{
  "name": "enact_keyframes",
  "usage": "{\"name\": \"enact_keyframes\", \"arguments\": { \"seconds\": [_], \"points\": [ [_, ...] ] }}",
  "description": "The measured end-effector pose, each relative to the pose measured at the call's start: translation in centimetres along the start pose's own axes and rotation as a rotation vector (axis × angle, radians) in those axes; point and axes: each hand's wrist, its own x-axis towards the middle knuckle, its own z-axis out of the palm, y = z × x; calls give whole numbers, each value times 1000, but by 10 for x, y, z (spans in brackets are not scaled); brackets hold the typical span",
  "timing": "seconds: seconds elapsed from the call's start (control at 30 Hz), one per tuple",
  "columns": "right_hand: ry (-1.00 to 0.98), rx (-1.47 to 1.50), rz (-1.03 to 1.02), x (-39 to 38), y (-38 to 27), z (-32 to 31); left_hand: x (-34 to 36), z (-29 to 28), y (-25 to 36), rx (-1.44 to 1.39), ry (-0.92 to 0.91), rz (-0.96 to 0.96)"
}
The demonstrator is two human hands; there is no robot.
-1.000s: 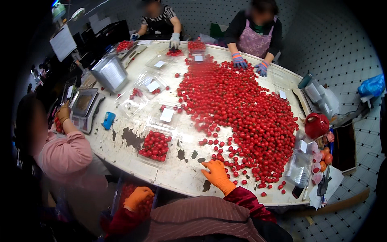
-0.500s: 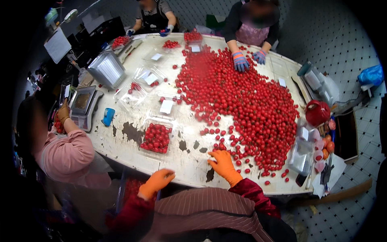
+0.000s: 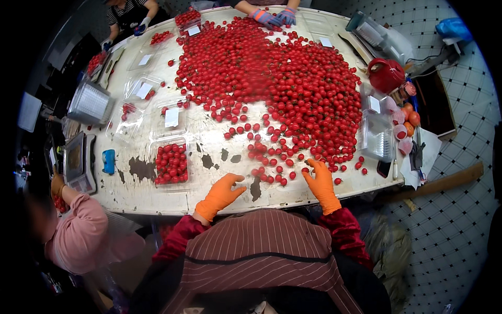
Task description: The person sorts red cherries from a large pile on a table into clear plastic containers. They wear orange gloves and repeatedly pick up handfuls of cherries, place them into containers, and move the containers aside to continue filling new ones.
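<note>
A wide heap of red cherry tomatoes [image 3: 308,89] covers the middle and right of the white, worn table [image 3: 214,128]. My left hand [image 3: 221,194], in an orange glove, is over the near edge, its thumb and fingers apart and holding nothing. To the right, my right hand [image 3: 322,184], gloved alike, hangs beside the heap's near fringe with thumb and fingers spread. One loose tomato [image 3: 305,170] lies by its fingertips; whether they touch it I cannot tell. Left of my left hand stands a clear plastic box of tomatoes [image 3: 171,164], its lid [image 3: 170,118] folded back.
Several open clear boxes [image 3: 137,83] lie along the left, near a stack of empty boxes [image 3: 90,102], a blue tape dispenser [image 3: 108,161] and a scale [image 3: 79,162]. A red kettle [image 3: 386,74] stands at right. A co-worker's striped gloves [image 3: 274,19] are at the heap's far side.
My left hand has come up over the table edge, and my right hand has shifted rightward along the heap. The view has turned. The far co-worker's hands are closer together.
</note>
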Motion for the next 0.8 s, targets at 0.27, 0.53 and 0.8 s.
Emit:
{"name": "enact_keyframes", "arguments": {
  "seconds": [0.27, 0.53, 0.8],
  "points": [
    [-68, -113, 44, -34, -7, 11, 15, 19, -12, 105, -9, 70],
    [-73, -91, 52, -28, -10, 21, 53, 9, 19, 53, 83, 116],
    [-42, -23, 42, -23, -24, 14, 132, 21, 23, 377, 242, 317]
  ]
}}
